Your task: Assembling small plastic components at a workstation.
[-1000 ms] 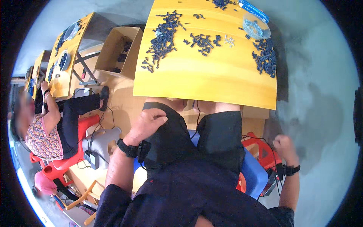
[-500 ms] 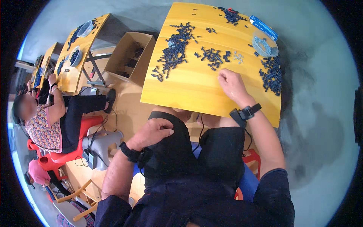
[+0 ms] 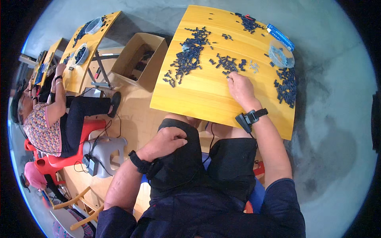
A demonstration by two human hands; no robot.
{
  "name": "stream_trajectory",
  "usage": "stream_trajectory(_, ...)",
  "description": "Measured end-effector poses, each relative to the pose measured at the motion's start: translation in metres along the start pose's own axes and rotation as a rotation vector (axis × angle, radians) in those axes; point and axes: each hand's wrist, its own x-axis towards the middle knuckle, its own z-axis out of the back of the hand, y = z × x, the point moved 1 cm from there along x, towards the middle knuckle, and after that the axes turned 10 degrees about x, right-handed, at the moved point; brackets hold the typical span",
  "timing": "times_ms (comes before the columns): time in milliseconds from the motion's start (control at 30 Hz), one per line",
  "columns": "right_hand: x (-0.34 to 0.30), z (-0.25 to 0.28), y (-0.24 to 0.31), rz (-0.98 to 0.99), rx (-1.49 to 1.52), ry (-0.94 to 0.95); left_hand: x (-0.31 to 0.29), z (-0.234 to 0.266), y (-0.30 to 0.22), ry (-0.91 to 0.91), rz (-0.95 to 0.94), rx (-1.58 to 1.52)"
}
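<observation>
My right hand point(image 3: 241, 88) is over the yellow table point(image 3: 190, 95), thumb and forefinger pinched at the near edge of the middle heap of small black pieces point(image 3: 227, 62). One small black piece point(image 3: 228, 77) shows at the fingertips. Just right of that heap lie several small silvery pieces point(image 3: 254, 66). Curled on my left thigh, my left hand point(image 3: 168, 141) has its fingers closed; what they hold, if anything, is hidden. A larger heap of black pieces point(image 3: 189, 57) spreads over the table's left side, with a small clear item in it.
At the table's right edge are a clear plastic bowl point(image 3: 281, 55), a blue box point(image 3: 280, 37) and another black heap point(image 3: 286, 86). An open cardboard box point(image 3: 139, 61) stands on the floor to the left. Beyond it, a seated person point(image 3: 45, 123) works at another table.
My right hand has moved slightly toward the middle heap, and a black piece now shows at its fingertips. My left hand stays on my thigh. The whole view has shifted a little.
</observation>
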Motion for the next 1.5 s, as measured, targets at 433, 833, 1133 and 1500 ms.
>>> stream_trajectory(433, -0.070, 0.034, 0.075, -0.362, 1.629, 0.569, -0.005, 0.000, -0.044, -0.379, -0.163, -0.545)
stream_trajectory(833, -0.098, 0.017, 0.111, -0.354, 1.854, 0.895, -0.006, -0.007, -0.075, -0.523, -0.296, -0.389)
stream_trajectory(1133, -0.095, 0.000, 0.110, -0.422, 2.099, 0.877, -0.004, -0.010, -0.064, -0.551, -0.306, -0.567)
stream_trajectory(1500, -0.006, 0.056, -0.062, -0.181, 0.375, -0.036, 0.009, -0.007, -0.037, -0.456, 0.043, -0.649)
